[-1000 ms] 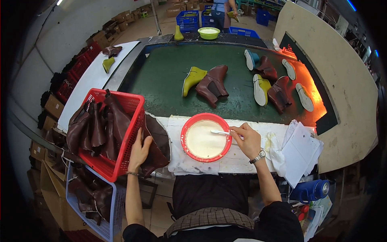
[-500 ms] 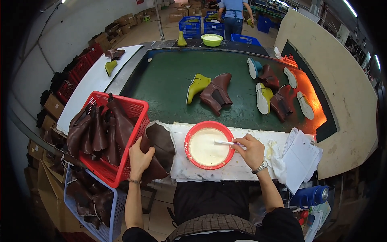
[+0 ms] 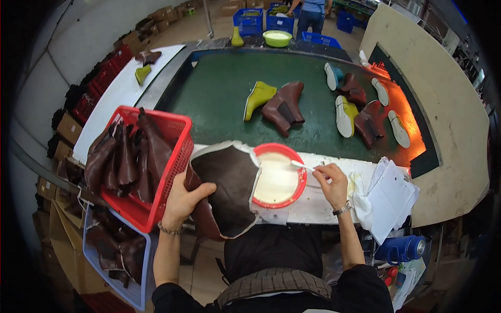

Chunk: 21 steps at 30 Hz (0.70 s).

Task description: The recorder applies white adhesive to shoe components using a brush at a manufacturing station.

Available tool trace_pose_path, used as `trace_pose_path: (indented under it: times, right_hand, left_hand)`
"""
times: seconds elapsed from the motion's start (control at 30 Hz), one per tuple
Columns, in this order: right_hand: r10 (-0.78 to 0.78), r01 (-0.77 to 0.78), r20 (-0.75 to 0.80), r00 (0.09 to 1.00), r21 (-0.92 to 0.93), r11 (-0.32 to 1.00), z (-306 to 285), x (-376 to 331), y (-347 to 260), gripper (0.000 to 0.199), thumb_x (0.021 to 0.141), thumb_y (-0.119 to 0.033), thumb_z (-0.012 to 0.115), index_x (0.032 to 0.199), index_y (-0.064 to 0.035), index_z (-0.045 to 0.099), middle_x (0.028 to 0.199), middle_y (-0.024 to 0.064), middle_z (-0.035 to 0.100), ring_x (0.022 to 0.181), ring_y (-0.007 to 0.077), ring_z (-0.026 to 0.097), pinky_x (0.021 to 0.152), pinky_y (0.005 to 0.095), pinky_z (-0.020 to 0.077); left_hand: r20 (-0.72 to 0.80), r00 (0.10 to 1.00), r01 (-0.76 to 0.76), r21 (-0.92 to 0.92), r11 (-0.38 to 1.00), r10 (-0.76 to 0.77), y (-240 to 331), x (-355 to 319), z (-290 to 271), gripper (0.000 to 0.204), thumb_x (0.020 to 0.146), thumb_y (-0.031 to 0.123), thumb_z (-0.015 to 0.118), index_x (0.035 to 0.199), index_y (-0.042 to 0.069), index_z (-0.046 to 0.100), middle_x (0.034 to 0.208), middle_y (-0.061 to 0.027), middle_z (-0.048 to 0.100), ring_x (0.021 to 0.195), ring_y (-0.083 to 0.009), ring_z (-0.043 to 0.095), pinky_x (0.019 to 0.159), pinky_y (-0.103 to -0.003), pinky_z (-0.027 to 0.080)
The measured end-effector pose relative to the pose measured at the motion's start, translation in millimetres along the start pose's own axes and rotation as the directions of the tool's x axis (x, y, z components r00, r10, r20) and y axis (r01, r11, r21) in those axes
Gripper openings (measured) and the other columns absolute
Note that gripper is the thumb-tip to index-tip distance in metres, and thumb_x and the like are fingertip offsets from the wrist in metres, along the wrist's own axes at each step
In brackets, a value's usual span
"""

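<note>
My left hand (image 3: 187, 199) grips a dark brown leather boot upper (image 3: 225, 180) by its left side. Its wide opening with a pale edge faces up, and it overlaps the left rim of a red bowl (image 3: 301, 189). Creamy white liquid (image 3: 276, 180) fills much of the bowl. My right hand (image 3: 332, 183) pinches a thin brush (image 3: 304, 166) with a white tip, held over the bowl's right rim. Left of my left hand stands a red basket (image 3: 180, 136) full of brown boot uppers (image 3: 128, 164).
A green conveyor belt (image 3: 219, 104) carries a yellow-green boot (image 3: 258, 99), a brown boot (image 3: 286, 109) and several more by an orange-lit opening. A blue basket (image 3: 148, 266) sits lower left. Papers (image 3: 389, 195) and a blue bottle (image 3: 401, 249) are at right. Beyond, a person (image 3: 311, 15) stands by blue crates.
My left hand has raised the boot upper and brought it right, against the bowl's left side. My right hand has drawn the brush up and right, from the liquid to the rim.
</note>
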State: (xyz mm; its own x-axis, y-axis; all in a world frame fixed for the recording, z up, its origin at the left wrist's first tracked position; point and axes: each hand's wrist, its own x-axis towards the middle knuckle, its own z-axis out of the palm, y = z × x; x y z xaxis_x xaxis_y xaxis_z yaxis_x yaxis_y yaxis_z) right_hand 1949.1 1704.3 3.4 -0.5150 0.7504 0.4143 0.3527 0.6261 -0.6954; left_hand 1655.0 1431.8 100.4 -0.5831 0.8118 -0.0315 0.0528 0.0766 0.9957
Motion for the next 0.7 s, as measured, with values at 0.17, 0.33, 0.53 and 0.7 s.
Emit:
trace_pose_path:
  times: [0.17,0.33,0.53,0.7]
  right_hand:
    - [-0.043,0.042,0.059,0.997,0.015,0.999,-9.6,11.9,1.1,0.015,0.085,-0.016,0.079,0.096,-0.0062,0.078,0.079,0.0075,0.066,0.065,0.02,0.058,0.06,0.0343,0.0462]
    - [-0.274,0.254,0.015,0.962,0.326,0.911,-18.6,46.6,-68.7,0.018,0.084,-0.005,0.079,0.102,-0.0054,0.078,0.093,0.0045,0.068,0.082,0.014,0.061,0.072,0.0277,0.045]
    - [-0.495,0.488,-0.024,0.869,0.213,0.846,-15.1,69.0,-87.6,0.02,0.078,-0.014,0.084,0.098,-0.0147,0.081,0.086,-0.0001,0.067,0.082,0.015,0.06,0.078,0.0315,0.0354]
    - [-0.402,0.407,-0.065,0.913,0.169,0.898,-10.5,51.5,-84.3,0.021,0.077,-0.013,0.085,0.097,-0.0148,0.081,0.087,-0.0013,0.066,0.084,0.0141,0.059,0.079,0.0313,0.0353]
  left_hand:
    - [0.051,0.997,0.064,-0.008,0.998,-0.063,14.2,3.0,6.3,0.015,0.084,0.01,0.08,0.089,0.001,0.069,0.078,0.0024,0.066,0.069,-0.0058,0.059,0.06,-0.025,0.047]
    - [0.249,0.966,0.096,-0.067,0.993,-0.076,33.6,-1.4,23.4,0.025,0.087,0.005,0.076,0.11,-0.004,0.071,0.098,-0.001,0.072,0.089,-0.0079,0.063,0.08,-0.025,0.052]
    - [0.291,0.953,0.085,0.008,0.996,-0.084,41.7,-3.3,28.7,0.023,0.086,0.006,0.078,0.105,-0.003,0.071,0.092,0.0,0.071,0.082,-0.0073,0.063,0.074,-0.025,0.052]
    - [0.009,0.999,-0.038,-0.092,0.995,0.039,38.4,-7.5,29.7,0.011,0.085,0.008,0.078,0.085,0.002,0.069,0.071,0.0013,0.064,0.06,-0.0078,0.058,0.056,-0.024,0.045]
